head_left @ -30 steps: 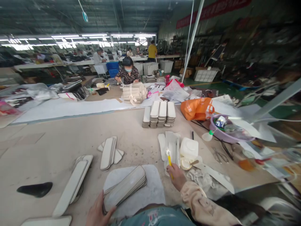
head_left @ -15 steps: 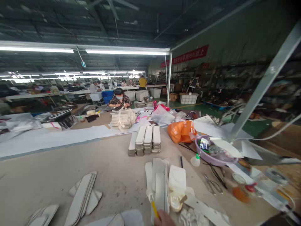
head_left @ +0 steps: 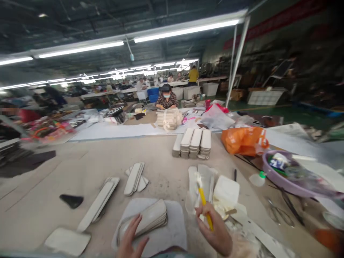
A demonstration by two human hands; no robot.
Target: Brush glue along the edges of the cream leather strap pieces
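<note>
My right hand (head_left: 215,229) grips a yellow-handled brush (head_left: 202,196), its whitish tip pointing up and away over some long pale strips (head_left: 205,172). My left hand (head_left: 131,240) has its fingers spread and holds nothing. It hovers at the near side of a fanned stack of off-white, round-ended pieces (head_left: 154,216), and whether it touches them I cannot tell. That stack lies on a pale grey sheet (head_left: 177,225). Beside the strips stands a white plastic container (head_left: 226,190) with creamy, glue-like matter at its near edge.
Four-sided neat piles of pale pieces (head_left: 191,143) stand farther back. Smaller groups (head_left: 134,179) lie to the left, near a black piece (head_left: 71,200). At right are an orange bag (head_left: 243,140), a purple basin (head_left: 285,184) and scissors (head_left: 279,213). A co-worker (head_left: 167,98) sits opposite.
The view has swung left and down, so the table things appear farther right or nearer. My right hand has lifted the brush from the strips. My left hand has come into view.
</note>
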